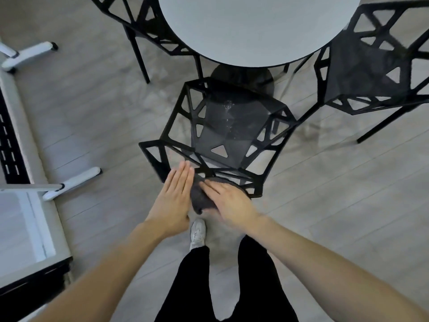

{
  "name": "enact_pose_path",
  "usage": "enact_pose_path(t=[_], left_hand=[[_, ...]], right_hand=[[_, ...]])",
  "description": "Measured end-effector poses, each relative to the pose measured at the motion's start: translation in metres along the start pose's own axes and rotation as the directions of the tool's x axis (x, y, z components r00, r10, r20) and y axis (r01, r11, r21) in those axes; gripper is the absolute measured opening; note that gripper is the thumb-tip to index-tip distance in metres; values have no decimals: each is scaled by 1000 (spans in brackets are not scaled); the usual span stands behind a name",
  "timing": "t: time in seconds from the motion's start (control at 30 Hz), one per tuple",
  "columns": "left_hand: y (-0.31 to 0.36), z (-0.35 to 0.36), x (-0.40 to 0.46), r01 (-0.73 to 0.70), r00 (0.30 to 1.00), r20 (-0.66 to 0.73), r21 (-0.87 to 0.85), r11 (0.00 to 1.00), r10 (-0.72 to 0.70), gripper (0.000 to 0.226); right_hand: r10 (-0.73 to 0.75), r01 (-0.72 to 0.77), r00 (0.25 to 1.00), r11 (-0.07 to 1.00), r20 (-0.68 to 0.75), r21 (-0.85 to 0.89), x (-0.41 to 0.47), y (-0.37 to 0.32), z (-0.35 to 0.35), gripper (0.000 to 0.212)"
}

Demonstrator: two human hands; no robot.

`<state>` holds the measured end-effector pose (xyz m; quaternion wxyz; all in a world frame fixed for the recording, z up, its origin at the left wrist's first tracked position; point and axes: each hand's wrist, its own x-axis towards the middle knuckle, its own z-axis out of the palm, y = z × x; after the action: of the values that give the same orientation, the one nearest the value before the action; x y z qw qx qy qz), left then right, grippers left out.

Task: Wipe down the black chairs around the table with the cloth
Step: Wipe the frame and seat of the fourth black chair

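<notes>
At the far left a white desk (27, 219) runs along the edge of the view, its white feet (72, 182) splayed on the grey wood floor (336, 205). Further up, a black chair (148, 26) stands at the left edge of the round white table (250, 26), partly tucked under it.

In the middle a second chair (222, 135) faces the table's near edge; its seat shows a scatter of small pale specks. The left hand (174, 196) lies flat with fingers straight and close together, fingertips at the top rail of this chair's back. Just right of it hangs a dark grey cloth (199, 196), draped over the same rail — the right hand (227, 201) rests on top of it with fingers stretched out and slightly spread, pressing it down rather than gripping. The two hands sit near each other, with the cloth between them.

Below, a white shoe (197, 233) and black trousers (197, 287) show.

At the right, a third chair (376, 59) stands by the table's right edge, turned at an angle.
</notes>
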<state>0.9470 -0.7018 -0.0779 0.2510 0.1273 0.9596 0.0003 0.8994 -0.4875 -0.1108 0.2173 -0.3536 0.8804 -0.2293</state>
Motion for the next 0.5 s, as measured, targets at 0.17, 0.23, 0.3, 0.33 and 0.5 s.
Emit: enact_pose_path(t=[0.17, 0.23, 0.3, 0.33, 0.5], left_hand=[[37, 2, 6, 78, 996, 53, -31, 996, -76, 133], [37, -2, 5, 94, 992, 90, -43, 995, -90, 130], [38, -1, 4, 133, 985, 111, -40, 990, -128, 130], [39, -1, 4, 157, 980, 132, -28, 987, -152, 131], [37, -2, 10, 183, 957, 233, -31, 983, -171, 141]], right_hand=[[155, -167, 978, 982, 137, 88, -56, 95, -43, 85], [97, -111, 985, 989, 146, 95, -38, 73, -38, 85], [15, -26, 991, 996, 130, 80, -16, 33, -30, 83], [-21, 11, 991, 997, 130, 75, -7, 19, -27, 82], [-20, -22, 968, 987, 252, 161, -28, 82, -33, 81]])
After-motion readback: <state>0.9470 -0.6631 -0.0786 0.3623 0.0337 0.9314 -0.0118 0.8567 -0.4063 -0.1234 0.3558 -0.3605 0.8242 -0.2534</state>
